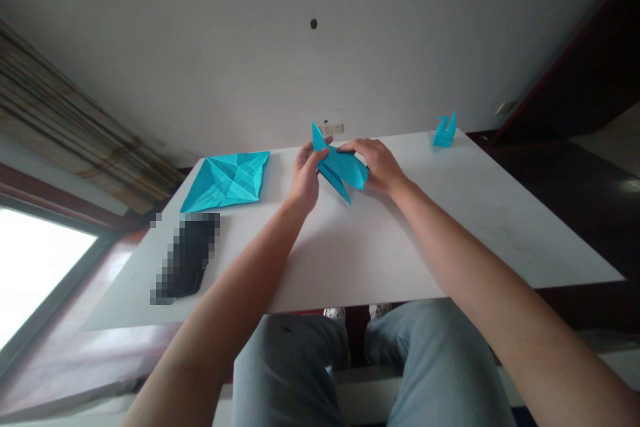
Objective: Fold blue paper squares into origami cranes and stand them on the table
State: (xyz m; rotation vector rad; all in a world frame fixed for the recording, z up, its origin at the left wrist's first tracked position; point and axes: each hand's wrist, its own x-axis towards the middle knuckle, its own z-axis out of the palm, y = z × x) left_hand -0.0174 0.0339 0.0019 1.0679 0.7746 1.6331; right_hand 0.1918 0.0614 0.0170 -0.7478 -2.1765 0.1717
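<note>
Down at the near edge, the person's knees in pale jeans (300, 367) sit just below a white table (380, 247). On the near left of the table lies a dark object (187, 257), too blurred to identify, with a bright window (35, 267) beyond the table edge on that side.

At the middle of the table, the left hand (305, 177) and right hand (377, 163) hold a blue origami piece (345, 170) just above the surface. The left hand pinches its left side between thumb and fingers, and one sharp point rises beside the fingers. The right hand's fingers curl over the rounder right end, so both hands grasp the piece; neither has let go.

The paper looks light and fairly crisp, and it will probably bend or crush under hard pressure. Its thick folded edges seem the safest places to hold, rather than the thin points.

To the far left, a flat creased sheet (225, 180) of the same blue paper lies on the table. At the far right corner stands a small origami figure (444, 132), and a wall socket strip (333, 129) shows past the far edge.
</note>
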